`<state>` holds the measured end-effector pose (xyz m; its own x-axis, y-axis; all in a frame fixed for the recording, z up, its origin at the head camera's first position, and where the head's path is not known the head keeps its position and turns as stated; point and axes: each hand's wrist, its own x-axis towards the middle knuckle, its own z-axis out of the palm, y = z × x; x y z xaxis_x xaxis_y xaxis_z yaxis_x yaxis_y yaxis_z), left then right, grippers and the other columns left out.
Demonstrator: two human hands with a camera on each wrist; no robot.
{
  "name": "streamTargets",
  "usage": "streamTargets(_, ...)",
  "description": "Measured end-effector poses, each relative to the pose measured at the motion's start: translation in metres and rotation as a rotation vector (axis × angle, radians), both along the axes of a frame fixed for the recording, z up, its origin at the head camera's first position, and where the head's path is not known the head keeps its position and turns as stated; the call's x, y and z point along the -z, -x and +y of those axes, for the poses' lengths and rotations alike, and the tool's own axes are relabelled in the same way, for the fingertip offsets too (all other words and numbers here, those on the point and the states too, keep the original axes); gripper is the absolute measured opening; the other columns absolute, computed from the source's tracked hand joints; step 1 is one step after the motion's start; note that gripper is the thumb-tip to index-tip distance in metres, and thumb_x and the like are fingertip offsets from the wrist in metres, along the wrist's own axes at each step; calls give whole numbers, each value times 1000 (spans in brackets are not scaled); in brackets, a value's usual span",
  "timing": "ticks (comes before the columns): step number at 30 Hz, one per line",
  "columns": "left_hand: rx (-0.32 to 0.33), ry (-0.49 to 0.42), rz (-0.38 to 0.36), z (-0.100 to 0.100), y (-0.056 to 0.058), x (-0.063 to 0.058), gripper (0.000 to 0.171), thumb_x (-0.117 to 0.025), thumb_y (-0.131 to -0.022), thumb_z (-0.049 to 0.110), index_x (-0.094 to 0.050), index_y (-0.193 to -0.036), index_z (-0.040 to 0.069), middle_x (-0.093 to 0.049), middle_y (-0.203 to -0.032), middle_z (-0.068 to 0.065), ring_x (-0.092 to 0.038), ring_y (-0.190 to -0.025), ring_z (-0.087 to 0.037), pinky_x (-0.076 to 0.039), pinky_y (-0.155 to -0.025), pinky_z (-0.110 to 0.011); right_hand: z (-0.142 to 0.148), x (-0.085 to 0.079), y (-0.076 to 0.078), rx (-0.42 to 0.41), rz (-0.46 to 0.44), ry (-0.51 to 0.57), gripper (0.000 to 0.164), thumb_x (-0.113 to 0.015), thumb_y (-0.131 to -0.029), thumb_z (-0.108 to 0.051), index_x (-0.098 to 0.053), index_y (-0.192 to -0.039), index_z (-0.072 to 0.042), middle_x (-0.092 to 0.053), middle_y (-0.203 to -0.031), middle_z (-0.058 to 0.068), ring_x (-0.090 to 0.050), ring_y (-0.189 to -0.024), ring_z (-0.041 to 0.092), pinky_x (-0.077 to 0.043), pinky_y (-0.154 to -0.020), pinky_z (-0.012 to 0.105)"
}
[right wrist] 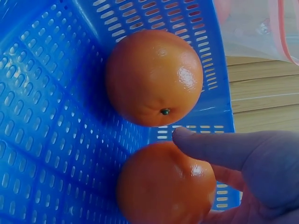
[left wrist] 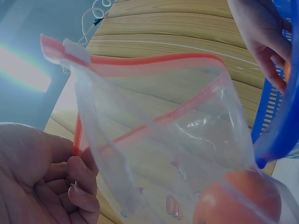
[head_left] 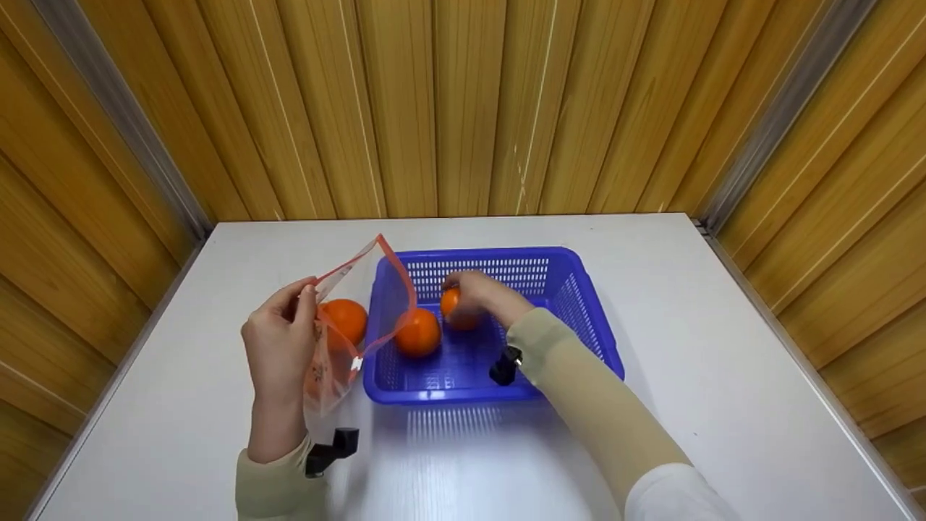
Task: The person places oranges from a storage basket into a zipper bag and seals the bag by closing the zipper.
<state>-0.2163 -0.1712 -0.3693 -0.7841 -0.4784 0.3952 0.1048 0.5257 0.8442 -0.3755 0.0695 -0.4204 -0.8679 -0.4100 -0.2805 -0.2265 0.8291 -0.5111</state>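
My left hand (head_left: 281,346) pinches the red-edged rim of a clear plastic zip bag (left wrist: 154,93) between thumb and fingers. The bag's mouth gapes toward the basket, and a white slider (head_left: 357,363) sits on its rim. An orange (head_left: 346,322) shows through the lower part of the bag. Inside the blue basket, my right hand (head_left: 483,293) has thumb and fingers around an orange (right wrist: 163,186). Beside it lies another orange (right wrist: 154,77) with a small green stem spot, partly overlapped by the bag's rim in the head view.
The perforated blue plastic basket (head_left: 492,396) stands on a white table (head_left: 723,347), just right of the bag. Wood-patterned panels (head_left: 463,108) wall in the back and both sides. In the left wrist view a white cable (left wrist: 86,25) hangs in the background.
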Motion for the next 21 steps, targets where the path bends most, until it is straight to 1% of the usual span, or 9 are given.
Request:
streamTargets(4,6,-10,-14,0,-2,-2,26,-64,-102,17,-76,-119,1,-72,-89,-20,-50,-62,-8,-47,-58,-5,2,-1,-4,51,-40,-7,64,-83,-79,-12,-61,-139,-13,-62,-136,17,-59,-118,33,-51,-108,45)
streamTargets(6,7,-12,-17,0,-3,-2,26,-64,-102,18,-76,-119,1,-72,-90,-20,-51,-63,-7,-48,-59,-5,3,0,-5,59,-52,-14,64,-84,-79,-12,-60,-139,-14,-61,-135,17,-59,-118,33,-51,-107,45)
streamTargets(13,11,-29,-21,1,-3,-1,27,-64,-102,18,-76,-120,2,-73,-92,-20,-52,-64,-7,-49,-60,-5,3,0,-4,35,-46,-19,67,-83,-76,-9,-60,-139,-12,-63,-132,18,-62,-114,33,-53,-103,44)
streamTargets(21,14,-30,-22,1,-3,-1,26,-63,-103,18,-76,-119,2,-72,-91,-20,-51,-63,-10,-48,-59,-7,3,2,-1,17,-45,-33,66,-83,-77,-11,-60,-138,-12,-63,-132,19,-61,-116,33,-53,-104,44)
